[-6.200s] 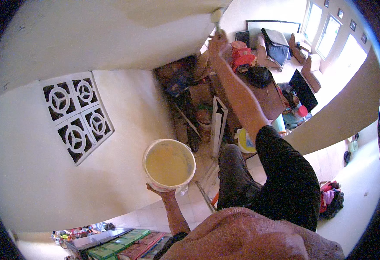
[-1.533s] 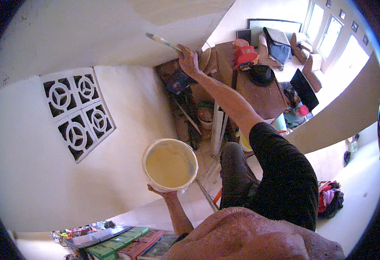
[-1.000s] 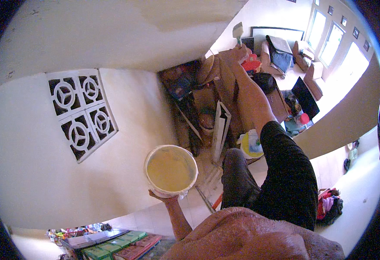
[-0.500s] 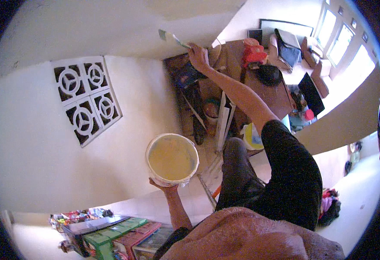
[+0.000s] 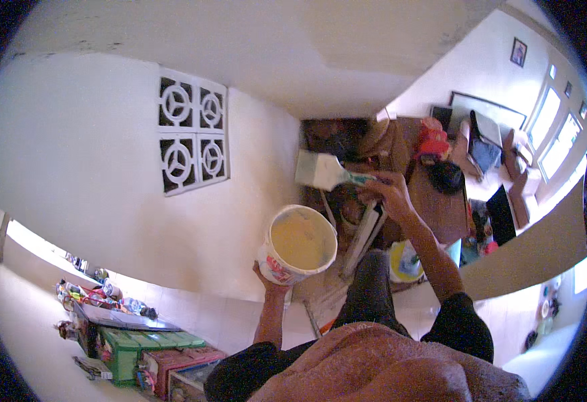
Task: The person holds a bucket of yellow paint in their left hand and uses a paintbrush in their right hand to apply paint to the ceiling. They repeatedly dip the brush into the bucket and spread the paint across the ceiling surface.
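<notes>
My left hand (image 5: 271, 280) grips a white paint bucket (image 5: 281, 264) from beneath and holds it up, tilted so its mouth shows. Pale cream paint (image 5: 300, 238) coats the inside. In my right hand (image 5: 388, 191) is a wide paintbrush (image 5: 321, 171), fingers closed round its handle. The white bristle end points left, up and beyond the bucket, touching neither the bucket nor, as far as I can tell, the wall. On my left the pale wall (image 5: 253, 161) carries a vent block panel (image 5: 193, 134) with round three-spoke patterns.
Below me stand a brown table (image 5: 444, 208), a yellow and white bucket (image 5: 406, 261) and leaning white boards (image 5: 364, 241). Green storage drawers (image 5: 120, 355) are at the lower left. Armchairs (image 5: 484, 144) stand at the far right. A sloping wall section (image 5: 374, 53) hangs overhead.
My right hand has come down and nearer from the upper wall, bringing the brush close above the bucket. The view has turned, and the bucket appears further right.
</notes>
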Demonstrator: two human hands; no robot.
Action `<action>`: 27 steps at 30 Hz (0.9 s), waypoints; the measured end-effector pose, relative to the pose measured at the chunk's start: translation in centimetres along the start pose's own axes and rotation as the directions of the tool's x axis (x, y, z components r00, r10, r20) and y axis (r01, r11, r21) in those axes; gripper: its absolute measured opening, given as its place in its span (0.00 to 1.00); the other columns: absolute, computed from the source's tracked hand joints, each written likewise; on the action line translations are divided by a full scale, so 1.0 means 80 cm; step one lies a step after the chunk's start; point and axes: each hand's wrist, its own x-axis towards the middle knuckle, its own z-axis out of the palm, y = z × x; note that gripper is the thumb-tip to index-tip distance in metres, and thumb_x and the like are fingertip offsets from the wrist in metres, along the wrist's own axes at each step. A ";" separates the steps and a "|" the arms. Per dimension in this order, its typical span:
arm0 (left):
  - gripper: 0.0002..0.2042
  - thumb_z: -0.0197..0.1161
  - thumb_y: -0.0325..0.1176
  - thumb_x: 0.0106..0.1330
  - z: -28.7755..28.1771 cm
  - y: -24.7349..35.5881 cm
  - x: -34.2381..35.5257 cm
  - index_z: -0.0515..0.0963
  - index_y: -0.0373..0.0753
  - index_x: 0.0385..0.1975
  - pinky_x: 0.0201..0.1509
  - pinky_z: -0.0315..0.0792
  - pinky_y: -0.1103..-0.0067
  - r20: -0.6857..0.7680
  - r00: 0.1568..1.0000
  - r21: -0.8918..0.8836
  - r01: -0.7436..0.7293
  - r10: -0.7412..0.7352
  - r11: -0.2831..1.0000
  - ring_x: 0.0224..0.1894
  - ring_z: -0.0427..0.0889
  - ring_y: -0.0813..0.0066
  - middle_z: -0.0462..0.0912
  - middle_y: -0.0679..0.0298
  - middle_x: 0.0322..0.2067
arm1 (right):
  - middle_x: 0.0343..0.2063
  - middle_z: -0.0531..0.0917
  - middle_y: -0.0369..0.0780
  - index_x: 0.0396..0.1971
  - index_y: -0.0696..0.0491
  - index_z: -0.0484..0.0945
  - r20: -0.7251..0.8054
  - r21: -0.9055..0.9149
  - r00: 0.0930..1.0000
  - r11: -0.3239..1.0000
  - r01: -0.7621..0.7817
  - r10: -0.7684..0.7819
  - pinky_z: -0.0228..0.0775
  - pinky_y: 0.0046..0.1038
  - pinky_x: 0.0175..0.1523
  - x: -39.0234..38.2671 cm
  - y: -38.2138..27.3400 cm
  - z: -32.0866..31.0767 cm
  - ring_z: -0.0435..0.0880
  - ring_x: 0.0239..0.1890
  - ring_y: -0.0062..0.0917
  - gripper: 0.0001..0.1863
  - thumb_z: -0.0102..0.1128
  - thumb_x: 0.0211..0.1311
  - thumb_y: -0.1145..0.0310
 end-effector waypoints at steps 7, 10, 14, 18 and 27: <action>0.41 0.41 0.69 0.57 0.050 0.002 0.013 0.59 0.47 0.66 0.65 0.60 0.52 0.098 0.994 0.005 -0.051 0.051 0.999 0.64 0.63 0.51 0.63 0.58 0.64 | 0.28 0.84 0.45 0.35 0.64 0.80 0.127 -0.038 0.992 0.999 0.011 -0.007 0.81 0.28 0.31 -0.037 -0.098 0.028 0.85 0.23 0.31 0.10 0.61 0.56 0.74; 0.42 0.42 0.69 0.56 0.073 0.007 0.015 0.60 0.45 0.66 0.63 0.62 0.53 0.147 0.985 0.005 -0.096 0.094 0.995 0.62 0.66 0.52 0.66 0.57 0.62 | 0.26 0.84 0.42 0.32 0.61 0.81 0.102 -0.108 0.994 0.993 0.054 -0.043 0.78 0.27 0.28 -0.047 -0.125 0.050 0.83 0.23 0.26 0.07 0.62 0.57 0.73; 0.43 0.42 0.71 0.55 0.148 0.010 -0.001 0.60 0.44 0.65 0.59 0.67 0.56 -0.026 0.996 0.085 -0.082 0.084 0.993 0.59 0.69 0.56 0.69 0.60 0.60 | 0.24 0.85 0.40 0.27 0.59 0.81 0.078 -0.336 0.964 0.904 0.265 -0.253 0.75 0.29 0.26 -0.056 -0.135 0.076 0.81 0.20 0.25 0.09 0.62 0.59 0.68; 0.41 0.49 0.66 0.60 0.064 0.008 0.034 0.54 0.42 0.66 0.70 0.54 0.60 -0.053 0.972 0.122 -0.223 0.230 0.967 0.65 0.60 0.55 0.59 0.57 0.66 | 0.18 0.82 0.40 0.23 0.60 0.79 0.200 -0.678 0.891 0.598 0.426 -0.408 0.72 0.32 0.25 -0.061 -0.132 0.100 0.79 0.18 0.24 0.15 0.64 0.57 0.61; 0.43 0.48 0.69 0.56 0.131 -0.013 -0.018 0.52 0.49 0.67 0.65 0.59 0.54 0.077 0.997 0.073 0.022 -0.027 0.997 0.67 0.58 0.57 0.56 0.60 0.67 | 0.14 0.78 0.48 0.19 0.60 0.79 0.351 -0.823 0.865 0.322 0.468 -0.360 0.72 0.37 0.26 -0.078 -0.100 0.096 0.78 0.17 0.38 0.23 0.63 0.56 0.51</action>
